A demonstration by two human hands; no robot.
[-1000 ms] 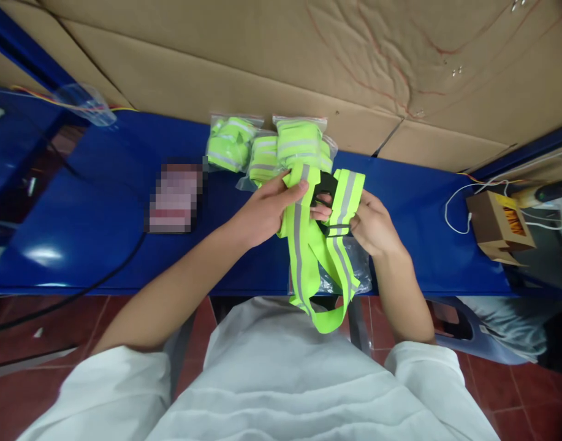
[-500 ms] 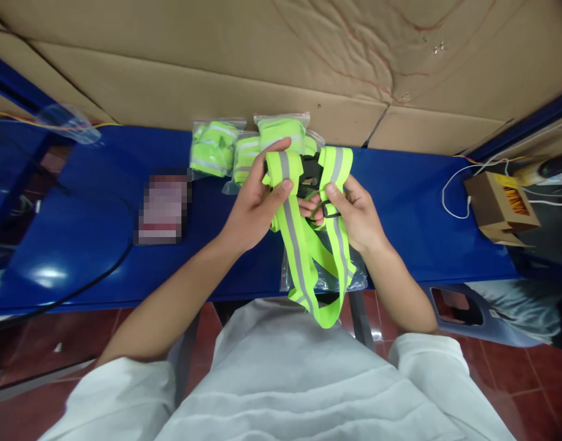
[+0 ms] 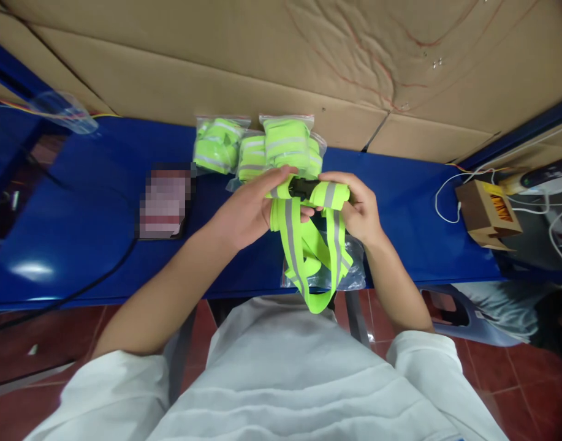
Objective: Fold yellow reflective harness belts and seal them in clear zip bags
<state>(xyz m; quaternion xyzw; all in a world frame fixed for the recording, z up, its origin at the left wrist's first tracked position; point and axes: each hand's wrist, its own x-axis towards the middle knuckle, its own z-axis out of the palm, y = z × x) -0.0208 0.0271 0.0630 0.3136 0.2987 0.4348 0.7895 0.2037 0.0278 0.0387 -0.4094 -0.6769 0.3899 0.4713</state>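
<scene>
The left hand [image 3: 248, 211] is closed on one folded end of a neon-yellow reflective strap [image 3: 303, 251], just left of frame ctr, w/ the thumb laid on top and the fingers curled under the webbing. The right hand [image 3: 360, 208] is closed on the other folded end, just right of ctr, w/ the fingers wrapped over the top. Between the two hands a black buckle [image 3: 301, 186] is seen, w/ a strap end at each side of it; whether it's clicked shut can't be told. The rest of the strap is hung in loops below the hands, toward the lower middle. Its lowest loop is past the table edge, in front of a white garment [image 3: 285, 380] worn by the person.

A clear plastic bag [image 3: 356, 272] is laid on the blue table [image 3: 78, 208] right under the hanging loops and is partly hidden by them. Just above the hands, in the upper middle, three bagged straps [image 3: 285, 138] are lined up against the cardboard wall [image 3: 193, 67], touching one another. A pixelated rectangular item [image 3: 163, 199] is set on the table left of the left hand. A black cable [image 3: 106, 275] is run across the table's left part to the frame's left edge. At far right a small cardboard box [image 3: 487, 211] is placed, w/ a white cable [image 3: 444, 196] beside it. Red floor tiles [image 3: 32, 367] are seen at the bottom corners.
</scene>
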